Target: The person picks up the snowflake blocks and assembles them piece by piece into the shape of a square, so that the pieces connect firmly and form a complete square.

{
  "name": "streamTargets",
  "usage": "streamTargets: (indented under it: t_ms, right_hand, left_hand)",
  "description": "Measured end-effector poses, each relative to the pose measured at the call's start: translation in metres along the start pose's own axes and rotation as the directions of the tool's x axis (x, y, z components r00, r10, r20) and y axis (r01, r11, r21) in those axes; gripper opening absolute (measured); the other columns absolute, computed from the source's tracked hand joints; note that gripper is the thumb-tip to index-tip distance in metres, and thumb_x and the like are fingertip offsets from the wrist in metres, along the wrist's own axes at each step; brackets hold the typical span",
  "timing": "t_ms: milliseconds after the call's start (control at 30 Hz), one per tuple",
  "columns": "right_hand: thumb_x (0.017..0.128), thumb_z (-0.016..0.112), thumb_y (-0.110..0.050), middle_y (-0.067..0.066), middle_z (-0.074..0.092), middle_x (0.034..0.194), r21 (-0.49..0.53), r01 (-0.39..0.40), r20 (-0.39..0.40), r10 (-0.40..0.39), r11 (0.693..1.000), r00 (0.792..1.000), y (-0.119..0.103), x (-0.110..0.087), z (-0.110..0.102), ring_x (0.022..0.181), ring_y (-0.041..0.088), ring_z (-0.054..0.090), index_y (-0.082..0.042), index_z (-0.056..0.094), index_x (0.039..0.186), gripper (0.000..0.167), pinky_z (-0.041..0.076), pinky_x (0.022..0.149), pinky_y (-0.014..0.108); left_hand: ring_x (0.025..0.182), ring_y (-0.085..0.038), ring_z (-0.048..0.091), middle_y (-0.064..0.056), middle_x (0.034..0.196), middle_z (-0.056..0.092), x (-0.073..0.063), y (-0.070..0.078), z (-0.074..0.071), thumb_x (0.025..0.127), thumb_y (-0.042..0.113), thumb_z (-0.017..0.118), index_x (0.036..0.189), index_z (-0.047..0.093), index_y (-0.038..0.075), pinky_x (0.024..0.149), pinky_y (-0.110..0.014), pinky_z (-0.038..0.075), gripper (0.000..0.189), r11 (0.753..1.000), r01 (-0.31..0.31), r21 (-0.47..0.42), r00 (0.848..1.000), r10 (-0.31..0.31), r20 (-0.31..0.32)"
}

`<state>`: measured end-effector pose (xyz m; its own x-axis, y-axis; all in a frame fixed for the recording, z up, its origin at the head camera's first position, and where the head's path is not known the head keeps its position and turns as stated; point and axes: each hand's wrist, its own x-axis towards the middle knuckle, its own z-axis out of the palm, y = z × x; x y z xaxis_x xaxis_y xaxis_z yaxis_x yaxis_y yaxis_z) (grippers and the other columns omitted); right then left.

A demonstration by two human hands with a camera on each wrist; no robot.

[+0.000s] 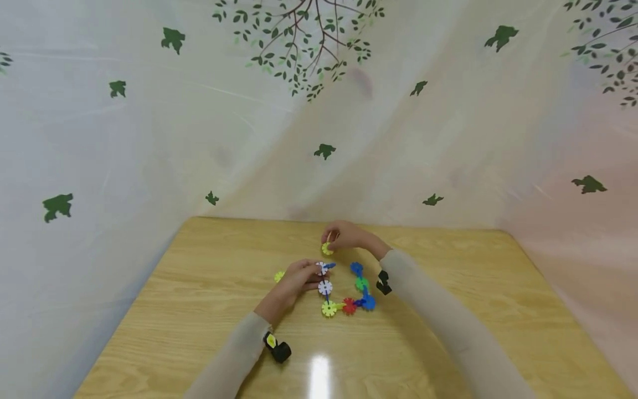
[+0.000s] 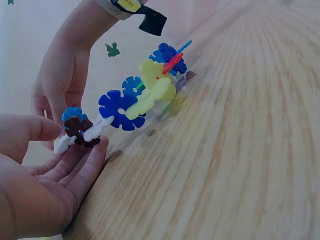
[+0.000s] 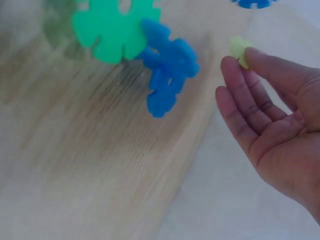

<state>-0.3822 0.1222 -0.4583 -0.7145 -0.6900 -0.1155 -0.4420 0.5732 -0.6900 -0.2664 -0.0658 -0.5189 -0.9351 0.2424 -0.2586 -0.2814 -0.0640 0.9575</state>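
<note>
A chain of interlocking plastic snowflake discs bends in a U on the table, with white discs [image 1: 325, 287] on its left side, a yellow disc [image 1: 328, 308] and a red disc [image 1: 349, 306] along the front, and blue [image 1: 368, 302] and green discs [image 1: 361, 284] on the right. My left hand [image 1: 294, 281] holds the chain's white far-left end, thumb above and fingers beneath, as the left wrist view shows. Just beyond that end, my right hand [image 1: 345, 235] pinches a separate yellow disc [image 3: 239, 49] between thumb and fingertips. This disc is apart from the chain.
Another yellow disc [image 1: 279, 275] lies left of my left hand, partly hidden by it. The wooden table [image 1: 199, 332] ends at a pale cloth backdrop [image 1: 259, 183] with printed leaves. My right forearm reaches past the chain's right side.
</note>
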Motion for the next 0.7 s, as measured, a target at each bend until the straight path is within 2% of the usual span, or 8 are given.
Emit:
streamTargets:
  t_ms: [100,233,400,533,700]
  right_hand:
    - [0.092,0.068,0.002,0.018,0.072,0.093,0.112,-0.005,-0.030,0.008,0.994,1.000,0.000,-0.016,-0.005,0.081,0.028,0.073,0.005,0.070,0.109,0.017,0.062,0.079,0.048]
    - [0.093,0.067,0.001,0.022,0.073,0.093,0.195,-0.008,-0.083,0.024,0.981,0.996,0.000,-0.036,-0.008,0.084,0.036,0.074,0.009,0.069,0.114,0.022,0.059,0.083,0.056]
    - [0.095,0.068,-0.003,0.017,0.072,0.091,0.300,-0.038,-0.153,0.088,0.953,0.984,0.005,-0.055,-0.006,0.092,0.044,0.072,0.006,0.070,0.116,0.023,0.060,0.086,0.055]
    - [0.095,0.069,-0.003,0.012,0.070,0.087,0.377,-0.061,-0.192,0.142,0.924,0.971,0.007,-0.068,-0.001,0.092,0.048,0.071,0.006,0.070,0.117,0.024,0.061,0.083,0.053]
    - [0.095,0.069,-0.003,0.011,0.069,0.086,0.411,-0.069,-0.228,0.175,0.909,0.958,0.006,-0.078,0.008,0.088,0.043,0.073,0.007,0.069,0.118,0.025,0.063,0.079,0.047]
  left_hand:
    - [0.095,-0.013,0.071,-0.020,0.117,0.073,0.003,0.002,0.003,0.104,0.019,0.058,0.127,0.061,-0.003,0.081,-0.023,0.059,0.032,1.000,0.007,0.007,1.000,-0.007,-0.020]
    - [0.092,-0.011,0.072,-0.014,0.110,0.076,0.008,0.004,0.006,0.103,0.022,0.062,0.124,0.064,-0.001,0.076,-0.022,0.058,0.032,1.000,0.006,-0.001,0.999,-0.006,-0.051]
    - [0.087,-0.010,0.071,-0.010,0.102,0.078,0.015,0.004,0.009,0.101,0.021,0.066,0.121,0.065,-0.002,0.072,-0.021,0.058,0.031,1.000,-0.008,-0.019,0.997,0.007,-0.072]
    - [0.088,-0.011,0.071,-0.012,0.104,0.077,0.018,0.005,0.009,0.100,0.024,0.068,0.121,0.065,0.000,0.073,-0.022,0.058,0.032,1.000,-0.007,0.006,0.996,0.007,-0.085]
    - [0.090,-0.012,0.072,-0.015,0.108,0.077,0.019,0.006,0.009,0.099,0.026,0.069,0.117,0.066,0.002,0.074,-0.023,0.058,0.030,1.000,-0.003,0.015,0.997,0.004,-0.081]
